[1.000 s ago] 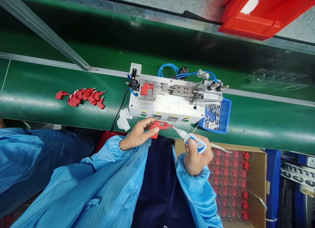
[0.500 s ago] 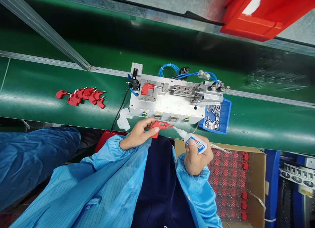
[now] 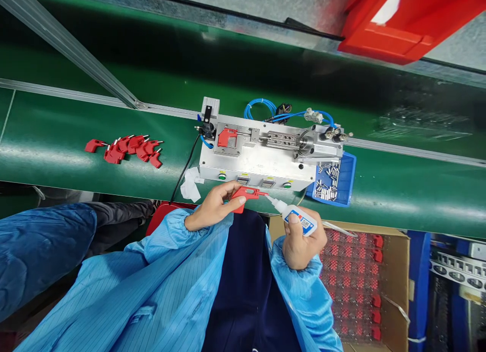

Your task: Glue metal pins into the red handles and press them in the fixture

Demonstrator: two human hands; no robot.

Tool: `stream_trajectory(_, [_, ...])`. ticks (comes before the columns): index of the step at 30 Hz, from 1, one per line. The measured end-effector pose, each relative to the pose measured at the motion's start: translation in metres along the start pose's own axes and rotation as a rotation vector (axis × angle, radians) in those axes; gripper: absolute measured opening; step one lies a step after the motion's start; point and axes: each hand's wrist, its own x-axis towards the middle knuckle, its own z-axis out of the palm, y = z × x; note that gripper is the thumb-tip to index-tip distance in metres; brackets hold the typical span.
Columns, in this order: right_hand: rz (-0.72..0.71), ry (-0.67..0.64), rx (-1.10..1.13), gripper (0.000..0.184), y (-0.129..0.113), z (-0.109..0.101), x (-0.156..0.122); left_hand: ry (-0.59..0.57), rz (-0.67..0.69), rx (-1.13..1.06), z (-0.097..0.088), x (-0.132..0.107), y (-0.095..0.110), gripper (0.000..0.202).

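Head view: left hand [image 3: 212,208] gripped red part [image 3: 246,194], long axis 9-to-3; right hand [image 3: 301,243] clenched glue bottle [image 3: 298,219], nozzle touching part's 3 o'clock end.

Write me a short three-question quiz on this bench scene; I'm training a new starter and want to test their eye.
1. True or false: the left hand holds a red part.
2. What does the right hand grip? A) a screwdriver B) a glue bottle C) a metal pin
3. Fill in: the loose metal pins lie in a ____ tray at the right end of the fixture.

Key: 1 true, with the bottle's nozzle at the part's tip. 2 B. 3 blue.
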Motion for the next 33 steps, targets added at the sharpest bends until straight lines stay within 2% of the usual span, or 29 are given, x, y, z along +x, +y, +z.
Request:
stream_trajectory(8, [0.003,-0.004,-0.02,0.038,0.0,0.002,0.0,-0.013,-0.005,0.021,-0.001,0.0,0.0,0.041])
stream_trajectory(11, [0.023,-0.016,0.06,0.039,-0.003,0.004,0.004,-0.007,-0.014,0.028,-0.001,0.0,0.0,0.039])
stream_trajectory(15, [0.138,-0.116,0.289,0.038,-0.005,-0.002,0.013,0.022,-0.032,0.015,-0.002,0.0,0.0,0.039])
stream_trajectory(18, [0.238,-0.189,0.343,0.041,0.002,-0.011,0.016,0.067,-0.066,0.02,-0.005,-0.002,-0.001,0.038])
stream_trajectory(20, [0.272,-0.238,0.328,0.042,0.016,-0.015,0.013,0.1,-0.09,0.025,-0.008,-0.004,-0.003,0.038])
stream_trajectory(23, [0.259,-0.289,0.222,0.037,0.053,-0.011,0.008,0.125,-0.119,0.038,-0.013,-0.005,-0.008,0.037])
stream_trajectory(26, [0.199,-0.258,0.015,0.028,0.105,0.005,0.005,0.131,-0.137,0.051,-0.017,-0.005,-0.016,0.035])
stream_trajectory(29, [0.234,-0.226,-0.196,0.018,0.152,0.028,0.002,0.119,-0.149,0.048,-0.018,-0.004,-0.021,0.036])
stream_trajectory(33, [0.246,-0.262,-0.286,0.012,0.188,0.049,0.0,0.114,-0.175,0.067,-0.015,-0.003,-0.022,0.038])
